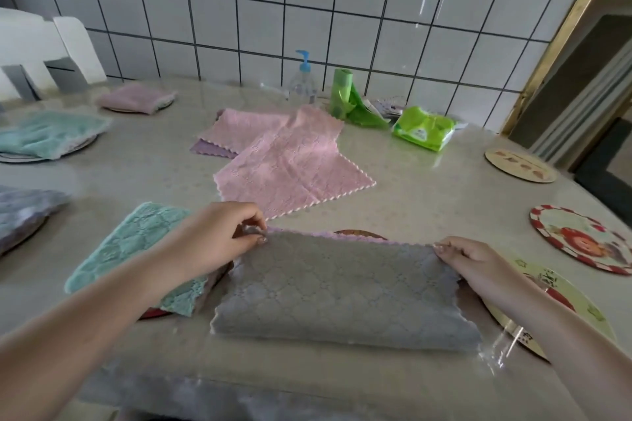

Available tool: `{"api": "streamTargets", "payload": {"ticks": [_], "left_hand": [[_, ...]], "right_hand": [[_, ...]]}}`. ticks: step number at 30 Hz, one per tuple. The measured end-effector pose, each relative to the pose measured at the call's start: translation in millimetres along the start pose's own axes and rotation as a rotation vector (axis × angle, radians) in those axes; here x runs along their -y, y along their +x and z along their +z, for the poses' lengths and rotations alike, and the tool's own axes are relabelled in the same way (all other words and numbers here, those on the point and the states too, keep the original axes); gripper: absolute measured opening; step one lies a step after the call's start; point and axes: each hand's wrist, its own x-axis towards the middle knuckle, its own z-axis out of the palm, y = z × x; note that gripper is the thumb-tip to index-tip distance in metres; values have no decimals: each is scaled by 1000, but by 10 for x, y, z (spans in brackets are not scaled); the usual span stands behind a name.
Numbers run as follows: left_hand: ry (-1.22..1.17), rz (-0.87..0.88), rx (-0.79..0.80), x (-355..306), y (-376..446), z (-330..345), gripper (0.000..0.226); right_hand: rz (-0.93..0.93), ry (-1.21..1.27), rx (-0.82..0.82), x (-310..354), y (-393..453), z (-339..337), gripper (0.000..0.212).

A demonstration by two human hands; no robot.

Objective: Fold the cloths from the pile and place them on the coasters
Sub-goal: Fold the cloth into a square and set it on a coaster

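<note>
A grey cloth (345, 290) lies folded in half on the table (427, 188), its doubled edges on the far side with a lilac underside showing along them. The left hand (222, 232) pinches the far left corner of the grey cloth between thumb and fingertips, and the right hand (475, 260) pinches the far right corner the same way. Just left of the grey cloth a folded teal cloth (136, 249) rests under the left forearm on a partly hidden coaster. Beyond the grey cloth lies the pile of pink cloths (287, 154), unfolded, with a purple one beneath. Right of the grey cloth sit a yellow-green coaster (564, 297), partly under the right arm, a red-rimmed coaster (581, 239) and, farther back, a tan coaster (519, 166), all bare.
</note>
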Motion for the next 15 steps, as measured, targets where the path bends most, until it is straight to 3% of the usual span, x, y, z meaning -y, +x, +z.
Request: {"api": "streamTargets", "payload": {"ticks": [5,15], "left_hand": [[151,-14,-6,14,152,36,11],[139,-117,51,77,273,88,33]], "right_hand": [[-22,-95,-53,-9,172,18,24],[33,-83,-110,-20,296,76,26]]}}
